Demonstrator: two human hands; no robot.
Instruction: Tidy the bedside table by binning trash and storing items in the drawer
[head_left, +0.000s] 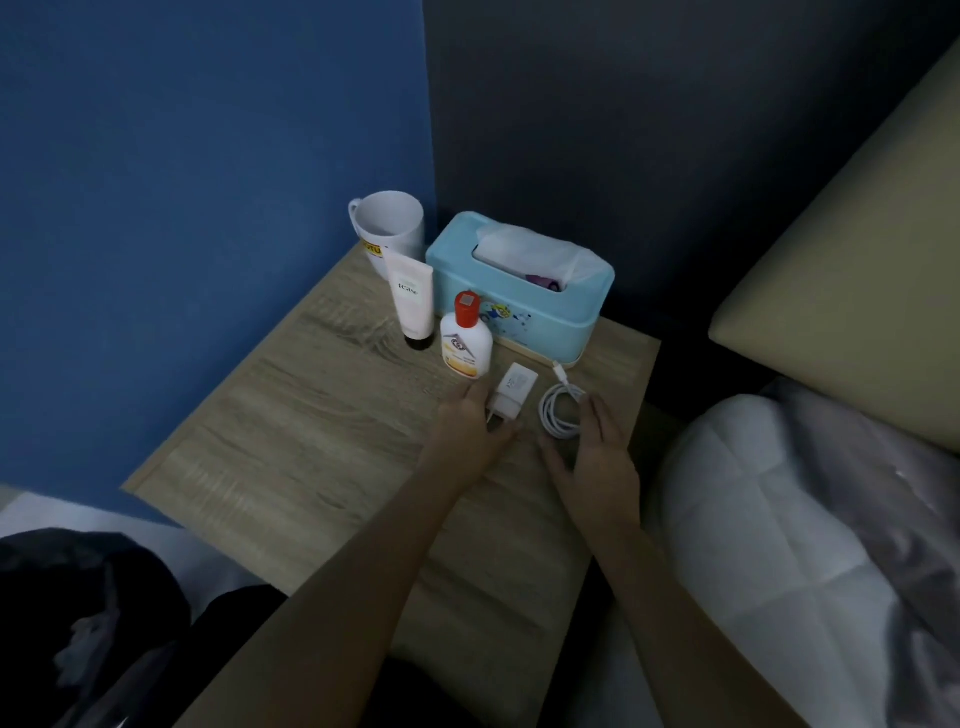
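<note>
Wood-grain bedside table fills mid-frame against a blue wall, with a blue tissue box, mug, tube and orange-capped bottle clustered above centre. Just below, the left hand pinches a white charger plug. The right hand, fingers loosely spread, touches a coiled white cable beside it.

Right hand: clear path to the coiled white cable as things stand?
Probably yes. The right hand is open right beside the coiled white cable, fingers at its edge, nothing between them. The left hand is at the white charger plug, out of the way.
</note>
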